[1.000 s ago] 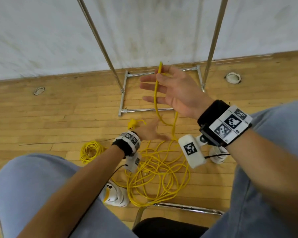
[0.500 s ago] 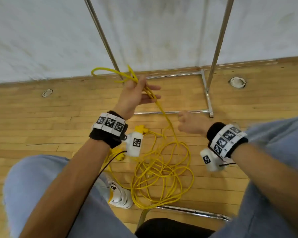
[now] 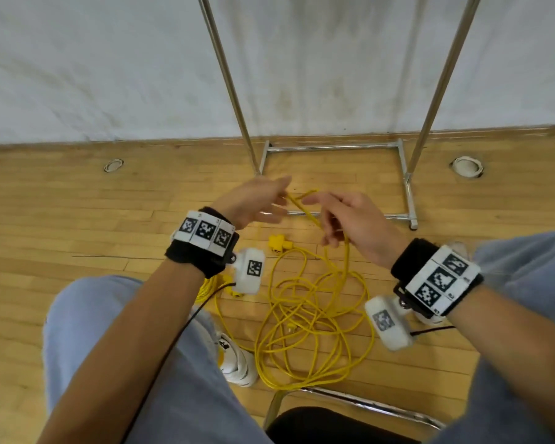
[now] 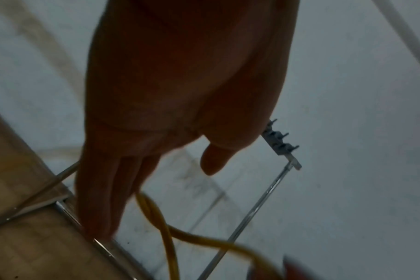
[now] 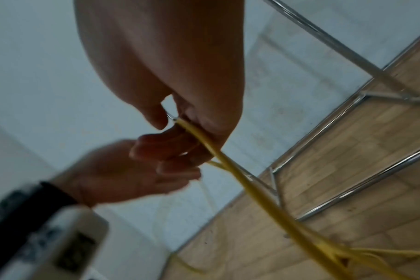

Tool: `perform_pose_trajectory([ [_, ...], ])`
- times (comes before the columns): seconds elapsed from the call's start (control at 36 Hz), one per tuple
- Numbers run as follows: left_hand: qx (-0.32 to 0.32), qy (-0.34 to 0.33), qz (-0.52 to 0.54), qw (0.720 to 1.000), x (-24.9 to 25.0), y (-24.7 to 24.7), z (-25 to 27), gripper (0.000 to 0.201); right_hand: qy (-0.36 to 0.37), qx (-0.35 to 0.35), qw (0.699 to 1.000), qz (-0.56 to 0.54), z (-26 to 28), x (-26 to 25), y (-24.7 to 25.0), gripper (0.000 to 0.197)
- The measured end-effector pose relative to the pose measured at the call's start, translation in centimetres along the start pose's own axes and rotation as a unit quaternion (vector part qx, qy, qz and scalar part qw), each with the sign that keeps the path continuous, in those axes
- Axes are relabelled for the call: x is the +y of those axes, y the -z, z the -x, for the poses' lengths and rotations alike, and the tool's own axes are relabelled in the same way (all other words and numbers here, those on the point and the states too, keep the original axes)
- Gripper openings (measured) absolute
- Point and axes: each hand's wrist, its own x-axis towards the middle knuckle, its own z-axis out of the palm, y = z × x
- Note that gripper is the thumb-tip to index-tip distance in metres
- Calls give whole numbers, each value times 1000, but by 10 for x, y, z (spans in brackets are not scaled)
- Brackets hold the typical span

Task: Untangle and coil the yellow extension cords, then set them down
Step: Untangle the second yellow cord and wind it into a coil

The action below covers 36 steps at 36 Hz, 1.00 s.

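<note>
A: Where is the cord (image 3: 314, 318) lying right now?

B: Most of it is sprawling in loose, crossing loops on the floor (image 3: 61, 219), lower centre of the head view, between the person's knees. A strand is rising from that pile to both hands at mid-frame. A yellow plug (image 3: 277, 243) is sitting on the boards just above the pile, and a second bundle (image 3: 205, 288) is peeking out under the left wrist, mostly hidden.

A: And the hands?

B: The right hand (image 3: 350, 225) is curling its fingers round the rising strand; in the right wrist view the cord is running out from under the thumb and fingers, so it is clamping on it. The left hand (image 3: 257, 203) is reaching in with fingers nearly straight and spread. The strand is passing by its fingertips in the left wrist view, but I am not seeing a closed pinch there.

A: How is it going to handle?

B: I am judging it light, thin and limp, with some springiness, so loops are likely sliding and snagging over each other. Taking hold close to the raised loop, then feeding length hand over hand, is looking safer than yanking from the pile.

A: The rack (image 3: 334, 149)?

B: It is standing behind, upper centre, well apart from the cord.
</note>
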Motion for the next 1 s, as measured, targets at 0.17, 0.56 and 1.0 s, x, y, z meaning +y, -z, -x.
perform_pose_trajectory([
  [0.17, -101, -42, 67, 992, 5, -32, 23, 58, 64, 32, 997, 25, 0, -23, -5, 43],
  [0.56, -116, 15, 527, 841, 7, 6, -1, 35, -33, -314, 941, 124, 23, -2, 7, 29],
  [1.0, -129, -209, 72, 967, 10, -55, 31, 22, 12, 7, 993, -115, -7, -9, 28, 35],
])
